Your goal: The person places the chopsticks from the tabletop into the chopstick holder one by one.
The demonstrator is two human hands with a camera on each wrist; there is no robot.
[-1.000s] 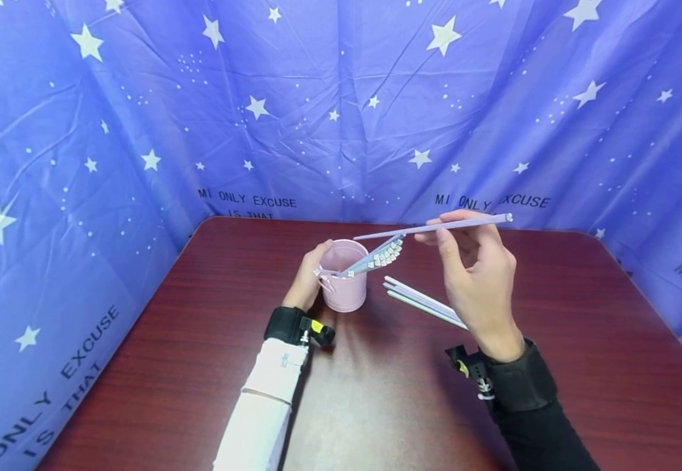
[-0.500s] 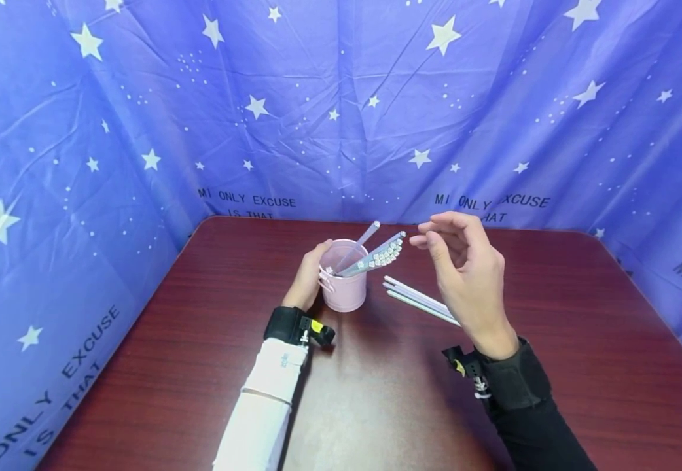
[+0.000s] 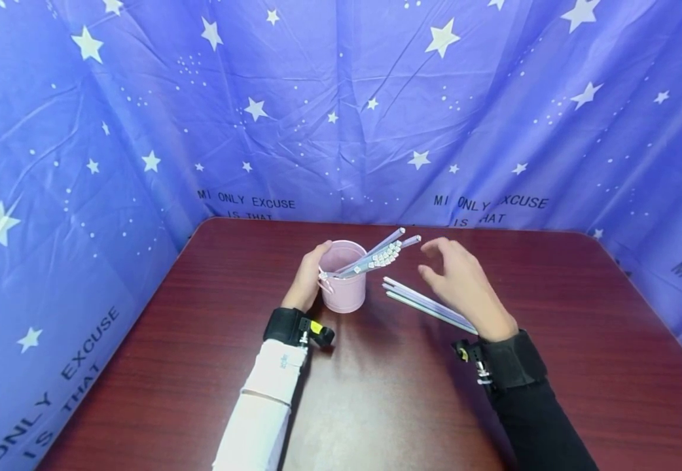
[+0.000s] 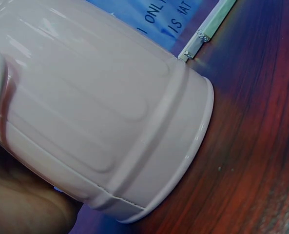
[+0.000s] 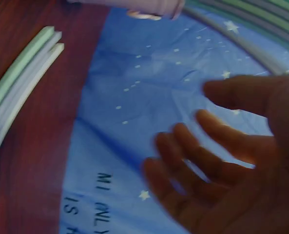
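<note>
My left hand (image 3: 304, 282) holds a small pink bucket (image 3: 343, 296) from its left side, the thumb at the rim. The left wrist view shows the bucket's ribbed wall (image 4: 95, 87) close up, with only part of the hand visible. Several long pastel sticks (image 3: 383, 257) lean out over the bucket's right rim, their pale ends fanned. To the right, my right hand (image 3: 463, 282) hovers above the table, fingers loosely bent and holding nothing. Below it lie a few more sticks (image 3: 426, 305) in a bundle; green, lilac and whitish ones (image 5: 25, 73) show in the right wrist view.
The dark red wooden table (image 3: 376, 392) has rounded back corners. A blue curtain (image 3: 329, 150) with white stars and printed words hangs behind it and along the sides. A strapped camera (image 3: 317, 331) sits on the left wrist, another (image 3: 469, 356) on the right.
My right hand let go of a lilac stick, which dropped in among those in the bucket. The hand then lowered toward the loose sticks. My left hand stays on the bucket.
</note>
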